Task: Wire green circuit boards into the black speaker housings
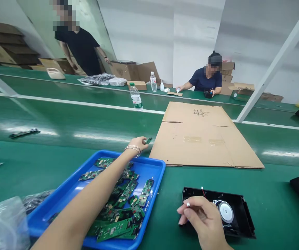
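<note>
The left grip [138,143] is closed on a board [148,140], a slim green strip with one end jutting out to the right. Thin, silvery bracelets [136,148] circle the arm [92,194] just behind this grip. Nearer than the grip, partly covered by the arm, sits a tray [162,170] of smooth blue plastic, rectangular with rounded corners and a raised rim. In it lies a loose heap of boards [115,229], flat, narrow and green, studded with small parts. Near the left grip, on its right, a broad sheet of cardboard [201,128] lies flat, brown and matte, with creases, slits and patches of glossy tape [192,139].

The right grip [204,215] pinches a plug [188,205], a tiny white block. Right beneath this grip is a case [240,222], shallow, black and open, partly hidden. Just right of the grip, inside the case, a round speaker [226,212] shows a pale disc. The tabletop [175,180] around the case is plain green. Well left of the right grip, past the tray, is a crumpled, see-through bag [6,222]. Far beyond the left grip stands a clear bottle [136,97] with a green cap.
</note>
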The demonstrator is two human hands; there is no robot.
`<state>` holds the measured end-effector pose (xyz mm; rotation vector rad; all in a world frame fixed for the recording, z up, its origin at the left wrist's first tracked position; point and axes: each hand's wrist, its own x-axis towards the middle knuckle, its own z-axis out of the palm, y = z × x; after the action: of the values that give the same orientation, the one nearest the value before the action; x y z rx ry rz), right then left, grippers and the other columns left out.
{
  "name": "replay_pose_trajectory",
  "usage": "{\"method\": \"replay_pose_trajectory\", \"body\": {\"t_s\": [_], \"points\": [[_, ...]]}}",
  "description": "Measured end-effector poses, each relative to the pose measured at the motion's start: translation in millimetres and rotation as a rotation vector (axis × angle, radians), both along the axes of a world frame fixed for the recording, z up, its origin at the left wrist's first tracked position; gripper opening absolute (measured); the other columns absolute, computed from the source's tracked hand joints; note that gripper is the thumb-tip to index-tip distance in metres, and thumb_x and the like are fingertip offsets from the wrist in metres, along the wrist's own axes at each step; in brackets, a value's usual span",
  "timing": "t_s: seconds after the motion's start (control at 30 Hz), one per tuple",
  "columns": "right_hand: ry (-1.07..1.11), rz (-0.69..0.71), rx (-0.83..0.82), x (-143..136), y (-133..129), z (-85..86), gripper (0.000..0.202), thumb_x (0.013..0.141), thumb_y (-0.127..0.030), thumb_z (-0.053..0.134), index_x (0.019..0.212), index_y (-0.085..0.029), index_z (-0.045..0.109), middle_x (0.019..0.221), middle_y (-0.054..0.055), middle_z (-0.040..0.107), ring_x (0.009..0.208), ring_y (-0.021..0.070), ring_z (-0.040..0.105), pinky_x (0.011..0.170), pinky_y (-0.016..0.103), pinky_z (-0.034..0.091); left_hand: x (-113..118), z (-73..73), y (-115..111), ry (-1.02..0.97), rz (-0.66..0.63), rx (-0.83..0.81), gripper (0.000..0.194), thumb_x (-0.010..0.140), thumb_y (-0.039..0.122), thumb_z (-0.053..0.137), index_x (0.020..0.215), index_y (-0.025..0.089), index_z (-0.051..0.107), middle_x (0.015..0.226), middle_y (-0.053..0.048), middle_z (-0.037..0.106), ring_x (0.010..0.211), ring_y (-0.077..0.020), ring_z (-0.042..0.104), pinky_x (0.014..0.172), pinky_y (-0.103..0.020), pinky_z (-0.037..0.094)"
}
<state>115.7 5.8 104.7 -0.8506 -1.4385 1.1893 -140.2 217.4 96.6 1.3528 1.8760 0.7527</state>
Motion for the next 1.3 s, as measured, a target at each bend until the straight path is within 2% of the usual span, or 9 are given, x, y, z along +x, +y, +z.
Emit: {"method": "replay_pose_trajectory", "body": {"t_s": [0.1, 0.17, 0.23, 0.33, 0.43, 0.53, 0.73, 1.07, 1.3], "points": [[-0.115, -0.018, 0.064, 6, 6, 10.5, 0.012, 0.085, -0.023, 0.054, 0.086, -0.018, 0.065, 0.072, 0.003, 0.065, 0.054, 0.0099, 0.059, 0.051, 0.020, 0.049, 16, 14.8, -52, -0.224, -0.064, 0.049, 0.044, 0.071, 0.034, 0.068, 0.106, 0.011, 0.055, 0.100, -0.010, 0.065, 0.090, -0.0223, 0.063, 0.082, -0.041, 0.050], [-0.247, -0.037, 0.159, 8, 9, 18.9, 0.014, 0.085, -0.019, 0.054, 0.083, -0.018, 0.067, 0.068, 0.002, 0.063, 0.056, 0.0098, 0.057, 0.052, 0.019, 0.047, 32, 21.0, -99, -0.375, -0.123, 0.062, 0.060, 0.058, 0.045, 0.074, 0.104, 0.012, 0.057, 0.095, -0.009, 0.068, 0.087, -0.0245, 0.064, 0.079, -0.038, 0.053], [-0.355, -0.044, 0.257, 9, 10, 24.5, 0.015, 0.085, -0.016, 0.052, 0.081, -0.016, 0.067, 0.064, 0.002, 0.059, 0.056, 0.0094, 0.054, 0.050, 0.019, 0.044, 49, 23.3, -148, -0.505, -0.161, 0.051, 0.065, 0.050, 0.053, 0.075, 0.101, 0.014, 0.061, 0.089, -0.008, 0.070, 0.083, -0.0251, 0.066, 0.074, -0.036, 0.055], [-0.433, -0.053, 0.439, 6, 5, 25.4, 0.017, 0.086, -0.012, 0.048, 0.080, -0.013, 0.065, 0.061, 0.002, 0.055, 0.054, 0.0094, 0.049, 0.048, 0.020, 0.041, 74, 21.3, -207, -0.844, -0.207, 0.045, 0.046, 0.053, 0.040, 0.079, 0.091, 0.018, 0.067, 0.082, -0.007, 0.071, 0.081, -0.0247, 0.066, 0.069, -0.032, 0.056], [-0.507, -0.051, 0.556, 5, -4, 21.7, 0.018, 0.086, -0.008, 0.047, 0.079, -0.011, 0.063, 0.061, 0.004, 0.054, 0.056, 0.0109, 0.047, 0.051, 0.023, 0.040, 90, 16.1, -238, -0.861, -0.184, 0.059, 0.032, 0.056, 0.029, 0.080, 0.085, 0.020, 0.072, 0.089, -0.008, 0.068, 0.086, -0.0252, 0.064, 0.072, -0.031, 0.055], [-0.563, -0.035, 0.584, 8, -9, 19.0, 0.017, 0.085, -0.006, 0.047, 0.079, -0.011, 0.062, 0.061, 0.004, 0.054, 0.055, 0.0109, 0.043, 0.051, 0.024, 0.038, 97, 11.3, -247, -0.882, -0.155, 0.016, 0.034, 0.057, 0.030, 0.079, 0.089, 0.023, 0.073, 0.095, -0.008, 0.064, 0.084, -0.0241, 0.063, 0.073, -0.031, 0.055], [-0.600, -0.019, 0.627, 15, -10, 19.0, 0.014, 0.085, -0.005, 0.048, 0.086, -0.009, 0.061, 0.061, 0.004, 0.054, 0.056, 0.0110, 0.043, 0.054, 0.024, 0.040, 99, 9.8, -243, -0.952, -0.200, -0.019, 0.033, 0.060, 0.033, 0.077, 0.091, 0.025, 0.073, 0.086, -0.006, 0.057, 0.076, -0.0184, 0.059, 0.067, -0.026, 0.055], [-0.663, 0.078, 0.725, 20, -8, 20.0, 0.019, 0.086, -0.002, 0.042, 0.093, -0.004, 0.060, 0.060, 0.005, 0.052, 0.056, 0.0120, 0.038, 0.052, 0.027, 0.035, 100, 12.8, -240, -1.107, -0.236, -0.152, 0.036, 0.058, 0.034, 0.078, 0.093, 0.029, 0.072, 0.082, -0.003, 0.057, 0.066, -0.0138, 0.058, 0.065, -0.026, 0.054], [-0.713, 0.196, 0.849, 25, -1, 23.0, 0.030, 0.090, -0.006, 0.032, 0.090, -0.001, 0.062, 0.060, 0.007, 0.053, 0.056, 0.0145, 0.038, 0.048, 0.030, 0.028, 92, 18.4, -237, -0.954, -0.387, -0.168, 0.027, 0.065, 0.031, 0.074, 0.092, 0.025, 0.073, 0.088, -0.004, 0.054, 0.069, -0.0132, 0.054, 0.061, -0.022, 0.053]]}}
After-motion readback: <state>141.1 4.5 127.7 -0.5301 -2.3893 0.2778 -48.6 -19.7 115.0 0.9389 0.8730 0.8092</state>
